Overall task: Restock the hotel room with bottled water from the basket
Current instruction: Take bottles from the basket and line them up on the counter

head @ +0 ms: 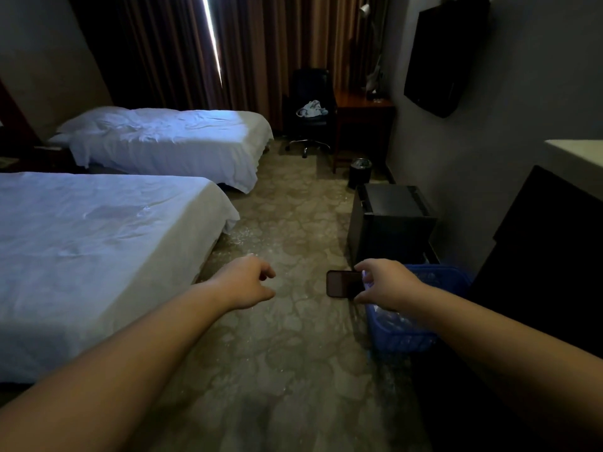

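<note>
Blue plastic basket on the carpet, bottled water lying inside, orientation unclear
Just left of the basket, the right hand reaches forward, fingers pinching a phone lying crosswise; left hand extends further left, fingers loosely curled, empty

A dark phone is gripped by the right hand above a blue basket (plastic-wrapped contents inside); the left hand is loosely curled, empty.

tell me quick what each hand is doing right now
Left hand: loosely curled, holding nothing.
Right hand: closed on a phone, above the blue basket.
</note>
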The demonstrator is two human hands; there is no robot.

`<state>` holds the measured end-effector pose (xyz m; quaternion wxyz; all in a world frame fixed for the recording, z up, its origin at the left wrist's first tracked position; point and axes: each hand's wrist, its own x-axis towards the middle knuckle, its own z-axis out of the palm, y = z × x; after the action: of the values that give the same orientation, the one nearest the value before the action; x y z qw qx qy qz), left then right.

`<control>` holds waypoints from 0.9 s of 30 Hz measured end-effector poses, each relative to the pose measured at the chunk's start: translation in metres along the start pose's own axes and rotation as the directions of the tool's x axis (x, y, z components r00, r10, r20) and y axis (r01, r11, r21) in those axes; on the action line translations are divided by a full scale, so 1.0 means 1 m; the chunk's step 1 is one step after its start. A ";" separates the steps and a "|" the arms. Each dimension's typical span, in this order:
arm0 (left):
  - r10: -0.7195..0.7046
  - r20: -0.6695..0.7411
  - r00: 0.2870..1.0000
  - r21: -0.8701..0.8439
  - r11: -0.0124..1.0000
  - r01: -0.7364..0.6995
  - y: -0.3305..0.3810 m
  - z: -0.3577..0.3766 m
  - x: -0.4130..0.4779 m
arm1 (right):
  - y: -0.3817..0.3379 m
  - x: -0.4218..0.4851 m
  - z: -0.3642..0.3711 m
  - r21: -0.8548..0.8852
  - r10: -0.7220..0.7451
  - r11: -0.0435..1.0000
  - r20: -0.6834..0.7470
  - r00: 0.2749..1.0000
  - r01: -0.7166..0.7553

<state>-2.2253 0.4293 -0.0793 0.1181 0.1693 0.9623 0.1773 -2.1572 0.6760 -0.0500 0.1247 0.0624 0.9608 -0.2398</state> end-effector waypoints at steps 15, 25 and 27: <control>-0.036 -0.044 0.998 -0.025 0.999 0.035 0.028 0.018 0.113 | 0.070 0.084 -0.047 0.124 0.046 0.991 0.016 0.999 -0.048; -0.017 0.089 0.996 0.028 1.000 0.014 -0.014 -0.014 0.217 | 0.052 0.198 -0.066 0.028 0.096 0.995 -0.032 0.995 -0.095; -0.013 0.114 0.993 0.040 0.999 0.009 -0.028 -0.029 0.242 | 0.046 0.227 -0.072 0.011 0.118 0.993 -0.041 0.992 -0.118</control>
<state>-2.4631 0.4854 -0.1044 0.1707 0.1761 0.9581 0.1477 -2.3820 0.7639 -0.0700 0.1185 0.1244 0.9567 -0.2348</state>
